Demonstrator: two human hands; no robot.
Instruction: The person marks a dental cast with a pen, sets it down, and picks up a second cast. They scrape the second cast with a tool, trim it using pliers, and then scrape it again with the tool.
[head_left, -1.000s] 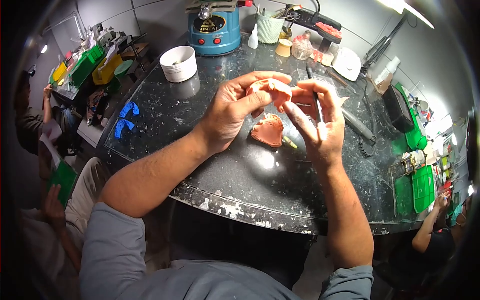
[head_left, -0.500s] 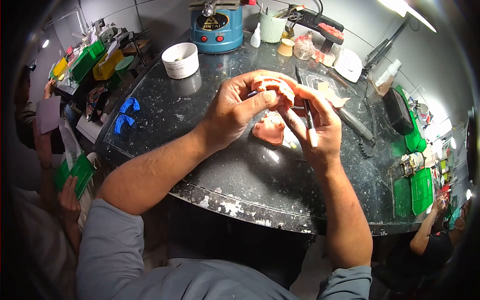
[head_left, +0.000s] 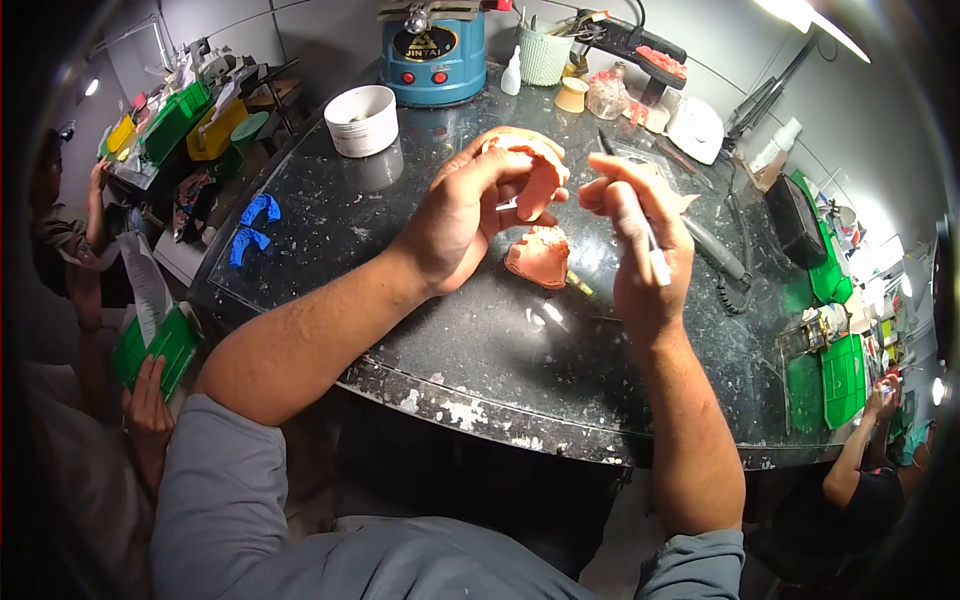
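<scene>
My left hand [head_left: 448,225] is wrapped round a pink, horseshoe-shaped dental cast [head_left: 541,190], held tilted above the bench. To its right, my right hand [head_left: 650,235] grips a slim black-and-white pen [head_left: 658,265] that slants between the fingers, its dark end pointing up and away. The two hands are apart, and the pen does not touch the cast. Below them a second pink dental cast [head_left: 538,261] rests on the dark bench [head_left: 470,340], with a small yellow-green piece [head_left: 579,284] beside it.
Two blue arch-shaped pieces [head_left: 250,244] lie at left. Behind stand a white bowl [head_left: 361,135], a blue JINTAI machine [head_left: 432,75] and a tool cup [head_left: 545,58]. A grey handpiece [head_left: 715,248] with its cord lies at right. Co-workers sit on both sides, one holding a green tray [head_left: 160,350].
My right hand has drawn away to the right from the cast, still with the pen. My left hand has turned the cast and now holds it alone.
</scene>
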